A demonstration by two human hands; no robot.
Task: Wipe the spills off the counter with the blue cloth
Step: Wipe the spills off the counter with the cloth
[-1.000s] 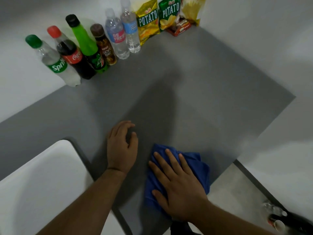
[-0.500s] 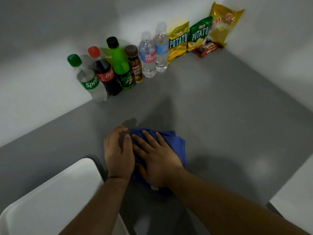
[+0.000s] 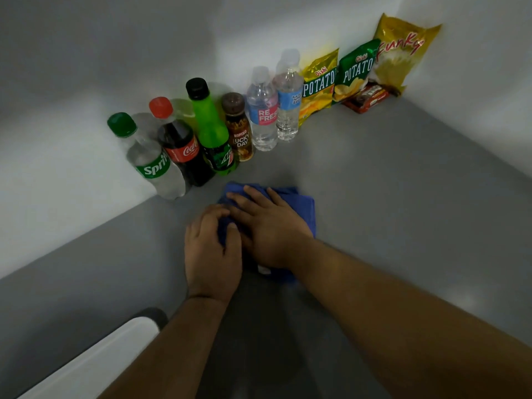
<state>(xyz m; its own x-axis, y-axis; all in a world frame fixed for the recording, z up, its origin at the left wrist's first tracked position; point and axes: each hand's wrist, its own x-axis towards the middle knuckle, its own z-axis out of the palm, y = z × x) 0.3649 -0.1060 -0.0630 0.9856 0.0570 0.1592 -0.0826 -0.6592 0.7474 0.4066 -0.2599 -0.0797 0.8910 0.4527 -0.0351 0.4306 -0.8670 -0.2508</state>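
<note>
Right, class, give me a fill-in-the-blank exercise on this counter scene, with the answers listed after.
1. The right hand lies flat on the ____ cloth.
2. The Sprite bottle has a ____ cap.
3. Next to the Sprite stands a ____ bottle with a red cap.
4. The bag in the corner reads ____.

Missing words: blue; green; Coca-Cola; Funky

A home kitchen or pantry corner; drink bottles and snack bags line the grey counter.
</note>
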